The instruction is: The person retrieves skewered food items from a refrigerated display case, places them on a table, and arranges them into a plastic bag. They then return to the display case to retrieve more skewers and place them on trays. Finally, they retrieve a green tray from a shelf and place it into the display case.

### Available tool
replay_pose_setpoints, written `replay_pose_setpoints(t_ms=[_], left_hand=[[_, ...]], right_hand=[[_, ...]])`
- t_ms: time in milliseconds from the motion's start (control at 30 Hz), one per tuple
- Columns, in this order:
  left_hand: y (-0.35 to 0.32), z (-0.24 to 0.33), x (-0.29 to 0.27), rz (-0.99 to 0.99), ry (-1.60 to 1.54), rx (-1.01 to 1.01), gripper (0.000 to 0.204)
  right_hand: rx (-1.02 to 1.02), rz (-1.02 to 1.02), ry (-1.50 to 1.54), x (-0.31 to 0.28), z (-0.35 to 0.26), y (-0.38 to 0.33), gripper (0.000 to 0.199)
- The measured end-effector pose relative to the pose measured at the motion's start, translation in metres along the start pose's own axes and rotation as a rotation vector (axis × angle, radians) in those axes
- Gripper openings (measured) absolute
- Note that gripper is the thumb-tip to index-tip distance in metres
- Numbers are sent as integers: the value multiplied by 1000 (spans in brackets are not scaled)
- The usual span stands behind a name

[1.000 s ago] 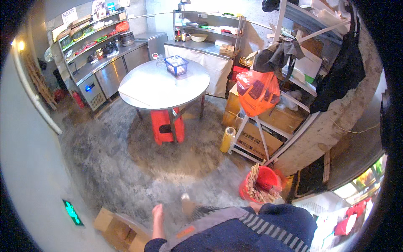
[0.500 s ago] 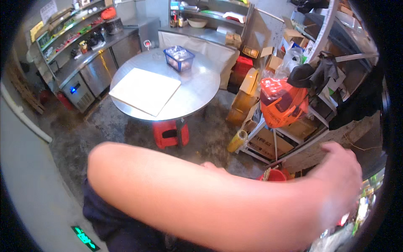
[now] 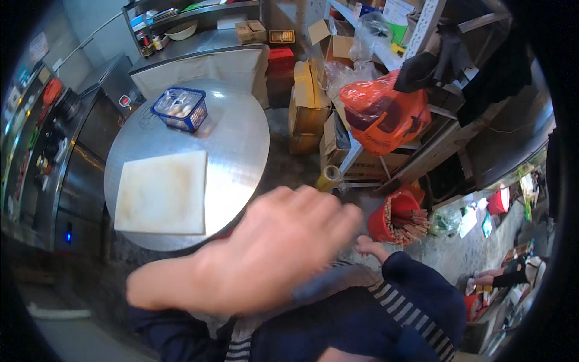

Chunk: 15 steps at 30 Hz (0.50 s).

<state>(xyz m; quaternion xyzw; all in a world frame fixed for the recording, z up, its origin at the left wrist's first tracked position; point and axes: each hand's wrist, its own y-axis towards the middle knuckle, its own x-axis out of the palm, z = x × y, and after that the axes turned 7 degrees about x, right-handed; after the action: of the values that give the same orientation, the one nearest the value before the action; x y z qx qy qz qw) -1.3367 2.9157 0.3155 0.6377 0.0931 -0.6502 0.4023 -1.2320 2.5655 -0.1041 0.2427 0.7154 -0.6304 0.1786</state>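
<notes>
My left hand (image 3: 289,241) is raised in the middle of the view, its back toward me, blurred by motion. Its fingers bend down and away, so the palm and anything inside stay hidden. Behind it lies the front edge of a round metal table (image 3: 241,163). Farther right and lower, my right hand (image 3: 373,248) sticks out of a dark blue sleeve, fingers slightly apart with no object seen in them. It is nearest to a red bucket (image 3: 379,223) full of thin sticks. A dark garment with striped bands (image 3: 401,304) covers my front.
On the table lie a white cutting board (image 3: 161,193) and a blue basket (image 3: 181,108) of pale round items. Cardboard boxes (image 3: 309,108), an orange plastic bag (image 3: 386,114) and a metal shelf rack (image 3: 422,36) stand to the right. Another person (image 3: 512,277) is at the far right.
The view has swung right, so table and board sit farther left. My left forearm, stretched across to the right before, has drawn back left. My right hand now shows more.
</notes>
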Motion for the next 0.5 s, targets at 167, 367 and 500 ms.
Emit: replay_pose_setpoints(t_ms=[167, 367, 500], left_hand=[[2, -162, 124, 87, -332, -360, 22], [12, -301, 214, 146, -471, -649, 24], [51, -375, 223, 174, -537, -806, 24]], right_hand=[[-361, 173, -199, -58, -57, 101, 23], [-622, 434, 20, -188, -223, 141, 23], [-820, 509, 168, -287, -286, 101, 25]])
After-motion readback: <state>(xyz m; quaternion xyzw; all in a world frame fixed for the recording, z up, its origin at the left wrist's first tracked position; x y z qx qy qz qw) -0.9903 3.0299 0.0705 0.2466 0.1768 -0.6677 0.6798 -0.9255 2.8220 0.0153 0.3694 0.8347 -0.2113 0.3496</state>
